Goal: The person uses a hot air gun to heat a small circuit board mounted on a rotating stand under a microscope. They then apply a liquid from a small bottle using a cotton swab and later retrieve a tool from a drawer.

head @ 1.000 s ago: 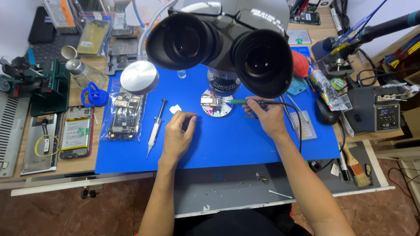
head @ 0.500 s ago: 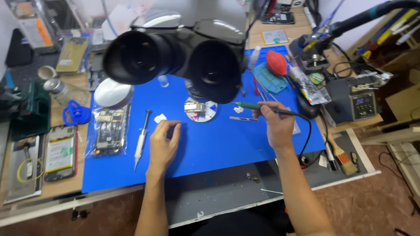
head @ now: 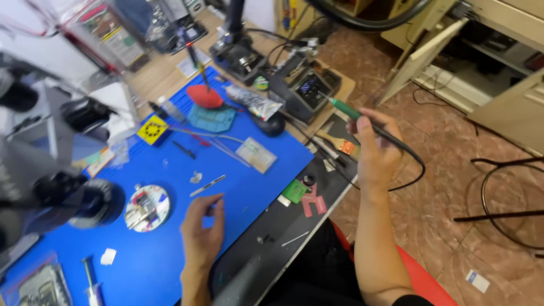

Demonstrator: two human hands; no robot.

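The right hand [head: 377, 150] is seen right of centre in the frame, raised off the bench and out over the tiled floor [head: 453, 170]. It is closed around a soldering iron [head: 362, 120], whose green grip and tip point up and left toward the station [head: 306, 88] in the upper middle. A black cable [head: 416, 170] is seen looping from below the hand.

The left hand [head: 203, 235] is found at lower centre, resting on the blue mat [head: 249, 187]. Its fingers are loosely curled, with forefinger and thumb drawn close together; whether anything is pinched between them cannot be told. Tweezers [head: 207, 185] lie on the mat just above this hand, apart from it.

A round holder [head: 147, 208] with small parts is recorded left of the left hand, near the microscope [head: 56, 187] that fills the left edge. A syringe [head: 90, 280] and a white scrap [head: 107, 256] lie at lower left on the mat.

In the upper middle of the mat, a red pad [head: 205, 97], a teal mat piece [head: 211, 119], a yellow square [head: 152, 130] and a tube [head: 249, 102] are noted. A green tag [head: 294, 191] and a pink piece [head: 313, 203] rest on the dark bench edge, between the two hands.
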